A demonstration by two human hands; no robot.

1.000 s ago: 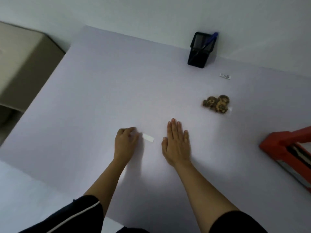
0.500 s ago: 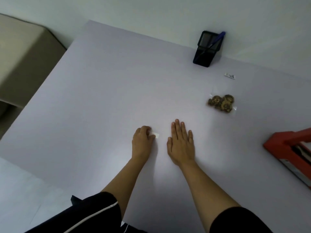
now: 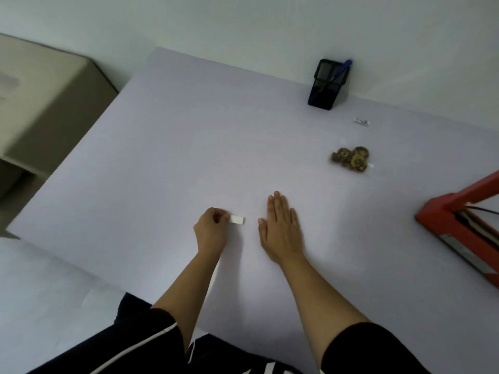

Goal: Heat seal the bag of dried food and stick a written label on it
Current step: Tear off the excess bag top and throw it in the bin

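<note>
While pinching the small white paper label in the left hand, right hand flat and open on the pale counter, looks like the label step. Next, probably: carry it to the clear bag of brown dried food, well apart at the right.

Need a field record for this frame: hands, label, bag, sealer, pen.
left hand: pinches white label at one end
right hand: flat on table, holds nothing
bag of dried food: lies far right, untouched
heat sealer: red, right edge, partly cut off
pen holder: black, by back wall, blue pen inside
small slip: between pen holder and bag
</note>
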